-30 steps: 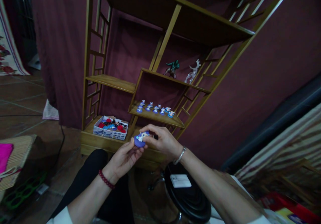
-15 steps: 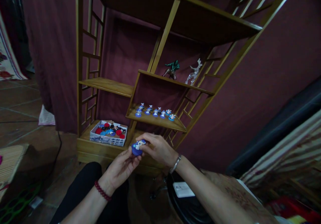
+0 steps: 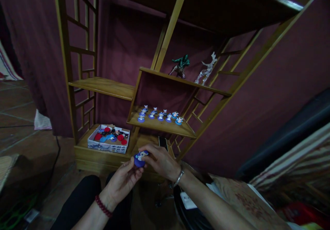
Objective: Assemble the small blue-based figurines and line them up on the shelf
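A small figurine [image 3: 140, 158] in white and blue on a round purple base is held between both hands, in front of the shelf's lower edge. Thumb and fingers of my left hand [image 3: 125, 176] pinch its base from the lower left. From the upper right, my right hand [image 3: 161, 161] grips the figurine's body. Beyond, several similar figurines [image 3: 160, 116] stand in rows on a small raised shelf [image 3: 167, 128]. To the left, an open cardboard box [image 3: 107, 147] holds a jumble of red, blue and dark figurine parts [image 3: 113, 135].
A wooden display shelf [image 3: 101, 87] fills the middle. On its upper right board stand a green-cloaked figure [image 3: 180, 66] and a clear deer figure [image 3: 207, 70]. A dark flat object [image 3: 163, 142] lies behind my right hand. A white object [image 3: 187, 200] rests on a black stool [image 3: 182, 211].
The view has moved closer to the shelf. Both hands still hold the figurine, slightly lower in view. The dark flat object behind my right hand has come into sight.
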### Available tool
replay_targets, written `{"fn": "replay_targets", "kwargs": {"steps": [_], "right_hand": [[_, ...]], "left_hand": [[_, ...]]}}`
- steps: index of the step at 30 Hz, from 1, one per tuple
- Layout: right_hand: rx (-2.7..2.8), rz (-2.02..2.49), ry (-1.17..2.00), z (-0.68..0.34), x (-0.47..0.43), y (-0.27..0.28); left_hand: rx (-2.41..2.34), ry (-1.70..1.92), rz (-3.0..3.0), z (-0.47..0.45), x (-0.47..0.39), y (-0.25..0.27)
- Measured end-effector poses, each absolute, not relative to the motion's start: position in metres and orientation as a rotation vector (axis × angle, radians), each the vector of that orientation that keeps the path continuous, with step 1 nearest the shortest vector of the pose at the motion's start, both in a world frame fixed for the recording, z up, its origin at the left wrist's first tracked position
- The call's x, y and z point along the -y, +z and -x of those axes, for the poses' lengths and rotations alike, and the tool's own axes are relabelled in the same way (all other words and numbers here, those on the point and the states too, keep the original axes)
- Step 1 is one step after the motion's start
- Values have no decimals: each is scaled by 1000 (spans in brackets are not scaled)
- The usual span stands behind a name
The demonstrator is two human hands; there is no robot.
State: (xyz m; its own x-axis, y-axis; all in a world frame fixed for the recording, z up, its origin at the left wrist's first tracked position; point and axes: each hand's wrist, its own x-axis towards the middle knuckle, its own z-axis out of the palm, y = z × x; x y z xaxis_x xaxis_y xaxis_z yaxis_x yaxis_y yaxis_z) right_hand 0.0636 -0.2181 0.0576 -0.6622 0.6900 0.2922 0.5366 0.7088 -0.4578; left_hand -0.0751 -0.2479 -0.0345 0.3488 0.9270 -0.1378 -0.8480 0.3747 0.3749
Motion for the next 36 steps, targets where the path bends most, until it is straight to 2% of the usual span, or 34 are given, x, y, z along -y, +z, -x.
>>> {"fn": "replay_targets", "kwargs": {"steps": [7, 22, 36], "right_hand": [[2550, 784, 436, -72, 206, 58], [2487, 902, 469, -90, 186, 78], [2268, 942, 617, -103, 170, 66]], "left_hand": [[-351, 1096, -213, 71, 241, -32], [-315, 1099, -427, 66, 213, -20], [-264, 1061, -469, 58, 195, -15]]}}
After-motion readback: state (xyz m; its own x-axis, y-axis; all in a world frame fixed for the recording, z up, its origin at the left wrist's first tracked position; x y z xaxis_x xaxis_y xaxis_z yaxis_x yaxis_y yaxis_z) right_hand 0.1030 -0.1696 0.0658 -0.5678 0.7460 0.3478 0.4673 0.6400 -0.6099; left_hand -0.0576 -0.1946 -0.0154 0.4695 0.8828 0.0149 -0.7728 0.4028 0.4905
